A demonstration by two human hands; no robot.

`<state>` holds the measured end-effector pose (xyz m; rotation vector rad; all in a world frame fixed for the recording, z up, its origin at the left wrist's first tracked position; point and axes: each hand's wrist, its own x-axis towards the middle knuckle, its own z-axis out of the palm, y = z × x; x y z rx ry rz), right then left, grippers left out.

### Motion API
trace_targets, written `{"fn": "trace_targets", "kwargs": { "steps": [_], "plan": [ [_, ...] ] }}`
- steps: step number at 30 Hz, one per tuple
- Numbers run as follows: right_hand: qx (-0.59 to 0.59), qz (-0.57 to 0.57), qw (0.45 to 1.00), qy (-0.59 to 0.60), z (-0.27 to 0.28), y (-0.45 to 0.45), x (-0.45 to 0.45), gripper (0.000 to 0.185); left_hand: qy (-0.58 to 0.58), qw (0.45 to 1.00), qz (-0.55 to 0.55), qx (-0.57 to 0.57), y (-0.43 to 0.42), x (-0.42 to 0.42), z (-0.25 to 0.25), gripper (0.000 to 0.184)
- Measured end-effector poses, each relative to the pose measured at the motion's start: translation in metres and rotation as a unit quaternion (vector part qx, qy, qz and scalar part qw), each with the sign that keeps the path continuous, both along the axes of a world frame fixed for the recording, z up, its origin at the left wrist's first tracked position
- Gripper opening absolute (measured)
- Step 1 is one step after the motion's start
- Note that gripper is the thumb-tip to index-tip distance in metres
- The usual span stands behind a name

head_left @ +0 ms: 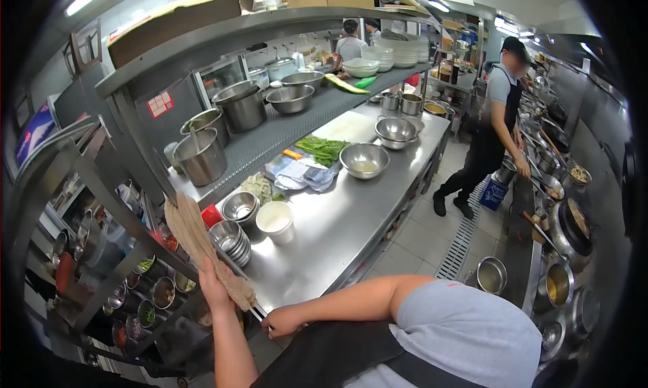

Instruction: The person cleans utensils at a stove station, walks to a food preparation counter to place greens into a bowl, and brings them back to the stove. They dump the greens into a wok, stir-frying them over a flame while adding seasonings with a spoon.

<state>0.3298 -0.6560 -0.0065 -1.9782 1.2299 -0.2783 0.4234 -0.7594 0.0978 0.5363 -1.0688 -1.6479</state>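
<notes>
My left hand (214, 288) is raised at the lower left, gripping a long, beige, rough-textured bundle (192, 229). The bundle slants from upper left to lower right beside the counter's end, and I cannot make out its exact kind. At the bundle's lower end, my right hand (283, 320) is closed on a thin pale rod (257, 313); most of the rod is hidden. Close by on the steel counter (310, 233) stand a white tub (275, 220) and a stack of small metal bowls (229, 239).
Leafy greens (320, 149) and a large metal bowl (364, 160) sit farther along the counter. Pots (200, 155) line the shelf above. Ingredient containers (163, 291) stand at lower left. A co-worker (496, 118) stands by the stoves, right of the aisle.
</notes>
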Motion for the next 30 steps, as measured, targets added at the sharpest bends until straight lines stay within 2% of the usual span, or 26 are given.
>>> {"fn": "trace_targets", "kwargs": {
  "steps": [1,5,7,8,10,11,12,13,14,15,16,17,18,19,21,22,23,24,25,26,27,29,30],
  "plan": [
    [0.001,0.005,1.000,0.013,0.001,0.000,-0.007,0.035,-0.032,0.997,0.065,-0.018,0.007,-0.002,-0.006,0.042],
    [0.026,-0.003,1.000,0.014,0.027,0.012,-0.046,0.040,-0.084,0.980,0.143,-0.112,0.011,-0.008,-0.057,0.042],
    [0.025,-0.007,1.000,0.008,0.006,0.009,-0.068,0.041,-0.141,0.969,0.183,-0.082,0.024,-0.010,-0.077,0.039],
    [0.022,-0.010,1.000,0.007,-0.003,0.010,-0.076,0.042,-0.204,0.943,0.227,-0.131,0.025,-0.014,-0.099,0.037],
    [0.014,-0.020,1.000,0.004,0.014,0.024,-0.104,0.043,-0.395,0.915,0.079,-0.010,0.015,-0.005,-0.159,0.035],
    [0.019,-0.052,0.998,-0.022,-0.007,0.027,-0.121,0.044,-0.356,0.930,0.085,-0.030,0.044,-0.026,-0.165,0.035],
    [0.042,-0.053,0.997,-0.029,-0.021,0.029,-0.140,0.048,-0.322,0.946,-0.022,0.016,0.062,-0.043,-0.168,0.036],
    [0.035,-0.063,0.997,-0.002,-0.009,0.040,-0.160,0.046,-0.308,0.936,-0.139,0.096,0.074,-0.058,-0.167,0.037],
    [0.037,-0.028,0.992,-0.119,0.004,0.052,-0.182,0.043,-0.337,0.901,-0.260,0.082,0.086,-0.080,-0.155,0.036],
    [0.217,-0.184,0.956,-0.076,-0.023,0.050,-0.202,0.041,-0.324,0.886,-0.323,0.081,0.097,-0.098,-0.159,0.036],
    [0.249,-0.260,0.928,-0.090,-0.023,0.062,-0.221,0.042,-0.317,0.894,-0.317,-0.011,0.111,-0.112,-0.164,0.036],
    [0.233,-0.292,0.921,-0.113,-0.029,0.075,-0.237,0.037,-0.395,0.837,-0.366,-0.099,0.113,-0.122,-0.161,0.042],
    [0.241,-0.321,0.910,-0.105,-0.037,0.085,-0.253,0.035,-0.396,0.833,-0.371,-0.105,0.123,-0.125,-0.143,0.042],
    [0.242,-0.354,0.898,-0.097,-0.045,0.091,-0.267,0.034,-0.397,0.841,-0.356,-0.089,0.128,-0.123,-0.150,0.042],
    [0.262,-0.371,0.884,-0.112,-0.046,0.104,-0.287,0.029,-0.338,0.894,-0.283,-0.085,0.129,-0.117,-0.175,0.043],
    [0.271,-0.358,0.886,-0.112,-0.053,0.108,-0.297,0.029,-0.302,0.918,-0.243,0.088,0.120,-0.107,-0.193,0.043],
    [0.259,-0.383,0.874,-0.145,-0.061,0.113,-0.306,0.028,-0.191,0.953,-0.127,0.198,0.114,-0.087,-0.200,0.040],
    [0.248,-0.410,0.859,-0.179,-0.068,0.116,-0.311,0.027,-0.224,0.945,0.044,0.234,0.105,-0.064,-0.206,0.032],
    [0.258,-0.406,0.858,-0.182,-0.070,0.117,-0.312,0.027,-0.401,0.883,0.191,0.152,0.085,-0.025,-0.230,0.030],
    [0.246,-0.419,0.853,-0.191,-0.066,0.119,-0.314,0.026,-0.214,0.926,0.256,0.177,0.069,0.042,-0.263,0.032],
    [0.234,-0.437,0.846,-0.199,-0.065,0.120,-0.317,0.025,-0.088,0.829,0.451,0.318,0.068,0.059,-0.232,0.033],
    [0.227,-0.441,0.847,-0.193,-0.071,0.118,-0.325,0.024,-0.217,0.803,0.489,0.261,0.065,0.127,-0.207,0.036],
    [0.211,-0.440,0.850,-0.196,-0.070,0.116,-0.325,0.024,-0.191,0.803,0.518,0.223,0.067,0.119,-0.185,0.035]
  ]
}}
